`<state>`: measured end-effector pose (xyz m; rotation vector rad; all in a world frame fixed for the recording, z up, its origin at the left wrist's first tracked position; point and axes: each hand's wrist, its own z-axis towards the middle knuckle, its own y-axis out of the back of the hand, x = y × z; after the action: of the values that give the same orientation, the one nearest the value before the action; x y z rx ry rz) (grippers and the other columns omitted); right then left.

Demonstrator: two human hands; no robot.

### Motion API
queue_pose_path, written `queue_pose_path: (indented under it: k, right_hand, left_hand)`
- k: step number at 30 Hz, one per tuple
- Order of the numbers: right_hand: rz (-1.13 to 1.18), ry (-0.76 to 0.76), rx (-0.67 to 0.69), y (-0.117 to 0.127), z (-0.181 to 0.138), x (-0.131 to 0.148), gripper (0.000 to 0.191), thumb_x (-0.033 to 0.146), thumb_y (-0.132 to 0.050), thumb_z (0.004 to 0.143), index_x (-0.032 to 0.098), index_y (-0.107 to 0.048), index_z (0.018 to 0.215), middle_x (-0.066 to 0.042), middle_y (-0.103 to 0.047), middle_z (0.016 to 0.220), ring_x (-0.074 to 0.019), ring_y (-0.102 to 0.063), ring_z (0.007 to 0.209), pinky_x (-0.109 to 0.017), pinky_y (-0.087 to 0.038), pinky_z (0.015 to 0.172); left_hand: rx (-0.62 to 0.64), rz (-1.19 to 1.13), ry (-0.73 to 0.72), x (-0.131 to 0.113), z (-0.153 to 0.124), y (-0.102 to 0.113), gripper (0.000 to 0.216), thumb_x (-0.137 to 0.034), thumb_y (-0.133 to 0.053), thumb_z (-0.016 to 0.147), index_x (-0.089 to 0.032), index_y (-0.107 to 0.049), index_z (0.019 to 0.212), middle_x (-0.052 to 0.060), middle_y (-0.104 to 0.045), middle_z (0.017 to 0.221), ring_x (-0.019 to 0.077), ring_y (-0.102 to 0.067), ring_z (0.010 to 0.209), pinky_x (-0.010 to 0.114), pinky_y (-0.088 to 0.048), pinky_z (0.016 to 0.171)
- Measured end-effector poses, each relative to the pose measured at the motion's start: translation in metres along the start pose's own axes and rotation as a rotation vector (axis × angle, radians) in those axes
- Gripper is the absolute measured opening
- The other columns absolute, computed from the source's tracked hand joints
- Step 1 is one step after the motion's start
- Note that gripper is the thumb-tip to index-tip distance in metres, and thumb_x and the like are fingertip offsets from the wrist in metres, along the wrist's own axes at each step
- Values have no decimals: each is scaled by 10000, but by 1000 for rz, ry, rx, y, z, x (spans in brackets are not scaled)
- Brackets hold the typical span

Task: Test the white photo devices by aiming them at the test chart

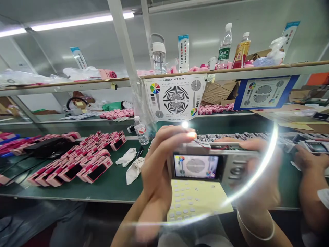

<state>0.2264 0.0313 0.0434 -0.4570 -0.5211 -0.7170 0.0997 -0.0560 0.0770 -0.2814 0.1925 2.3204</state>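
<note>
Both my hands hold a silver digital camera [232, 168] up before me, its lit screen towards me. On that screen shows a picture of the camera test chart [176, 99] hanging beyond it. My left hand [159, 161] grips the camera's left side, fingers along the top beside a bright light. My right hand [264, 175], blurred, closes on the right end, with a finger on the top. Underneath, a yellow sheet [203, 195] carries rows of small pale pieces.
Many pink cameras [95, 169] lie in rows at left, near a black bag-like item [48, 147]. A bottle [141, 130] and white cloths [126, 157] sit nearer. Silver cameras line the back. At right, a co-worker's hand [308, 157] holds another camera. A shelf [221, 71] runs above.
</note>
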Motion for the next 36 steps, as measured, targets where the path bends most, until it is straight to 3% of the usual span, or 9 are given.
queue_pose_path:
  k: [2,4,7,10,16,19,22,26,36]
  right_hand:
    - [56,-52,-45,5,10,-33,147,296,-399,908,292,-504,1011,-8,-618,995,-194,-622,909,-382,-515,790]
    - [161,-228,-33,13,17,-71,135,313,-424,890,275,-495,999,-4,-616,951,-155,-642,675,-317,-561,577]
    - [248,-528,-49,28,17,-130,207,402,-478,839,273,-446,998,12,-594,818,-145,-589,502,-273,-517,357]
    - [242,-682,-74,40,8,-180,248,423,-498,818,274,-418,1000,21,-571,745,-149,-578,504,-266,-515,353]
    - [266,-860,-21,51,-14,-246,314,469,-527,785,279,-425,1013,-17,-582,882,-182,-606,620,-329,-554,442]
    - [306,-935,30,56,-21,-258,342,479,-534,771,279,-422,1024,-39,-571,1020,-199,-614,735,-346,-562,494]
    - [330,-980,104,61,-26,-261,462,348,-663,669,273,-413,1050,-42,-551,1099,-201,-606,816,-349,-563,582]
    - [311,-984,165,64,-30,-263,547,132,-672,614,270,-401,1068,6,-570,969,-140,-577,771,-272,-534,646]
    - [382,-1053,145,66,-31,-267,478,262,-673,662,272,-405,1058,0,-572,941,-153,-597,751,-291,-541,608]
  left_hand:
    - [96,-56,64,41,-7,7,792,-786,-213,744,-209,-601,1122,47,-569,1128,266,-511,1079,409,-408,966]
    - [232,-105,218,83,-22,16,787,-784,-280,731,-206,-541,1196,68,-531,1215,289,-459,1172,425,-361,1011]
    - [442,13,461,135,-59,29,878,-679,-583,658,-259,-283,1369,96,-474,1316,304,-412,1239,467,-291,1060]
    - [551,267,637,175,-100,32,953,-544,-716,608,-246,-242,1378,129,-354,1414,340,-377,1267,470,-355,1020]
    - [528,394,658,234,-153,22,588,-355,-650,689,-170,-426,1200,141,-543,1194,302,-512,1129,472,-419,946]
    - [546,407,656,244,-165,24,551,-300,-644,668,-164,-438,1161,128,-555,1147,288,-531,1086,460,-436,920]
    - [568,427,666,244,-170,28,550,-263,-645,644,-167,-448,1149,119,-551,1127,287,-525,1068,455,-439,907]
    - [589,465,672,242,-170,31,549,-245,-661,602,-155,-483,1113,124,-540,1101,312,-497,1069,475,-415,915]
    - [624,533,667,241,-172,34,669,-201,-638,611,-186,-415,1242,129,-450,1182,321,-431,1145,486,-390,953]
